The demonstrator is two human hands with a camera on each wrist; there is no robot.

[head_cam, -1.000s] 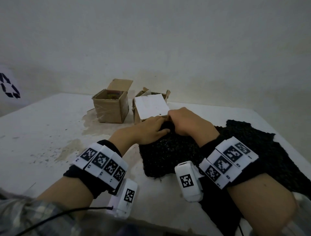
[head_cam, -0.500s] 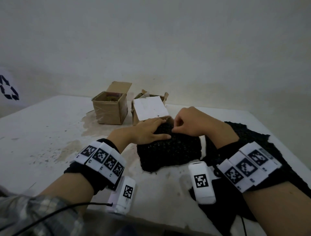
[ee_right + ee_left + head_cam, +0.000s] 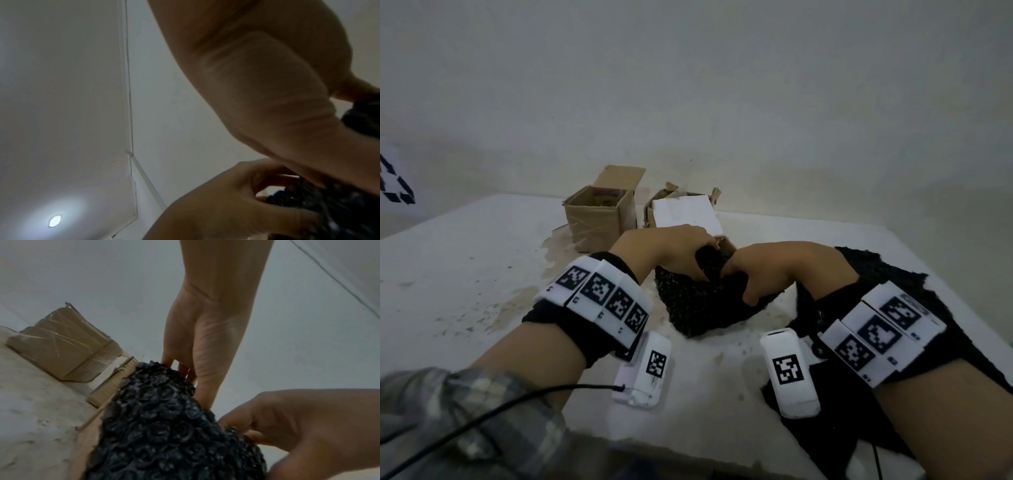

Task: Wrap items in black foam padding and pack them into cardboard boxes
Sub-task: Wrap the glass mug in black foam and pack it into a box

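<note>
Bundle: we see the bundle (image 3: 705,301), an item already covered in black foam, right in front of the white-lidded box (image 3: 686,214); it is tilted, with one corner down near the table (image 3: 465,274) and its top end raised toward the box.
Long axis: we judge it runs from the near lower corner up and away toward the box, so the coming move is probably a short lift forward into a box.
Left hand: our left hand (image 3: 674,250) grips the upper far end of the bundle, on the side nearer the box; the fingers are curled over the foam edge.
Right hand: our right hand (image 3: 774,270) holds the near right side of the bundle, thumb below and fingers tucked into the fold; in the left wrist view its fingers (image 3: 242,423) pinch the foam edge.
Nearer hand: the left one is closer to the box, so we think it will lead and the right one will support from under.
Open box: the second box (image 3: 599,219) stands just left of the white-lidded one, flap up, with something coloured inside; we cannot tell what.
Spare foam: a loose foam sheet (image 3: 893,274) lies right of the box, under our right forearm.
Risk: we think the wrap may open if either hand lets go before the bundle is inside.
Right wrist view: mostly forearm and ceiling; it adds little.
</note>
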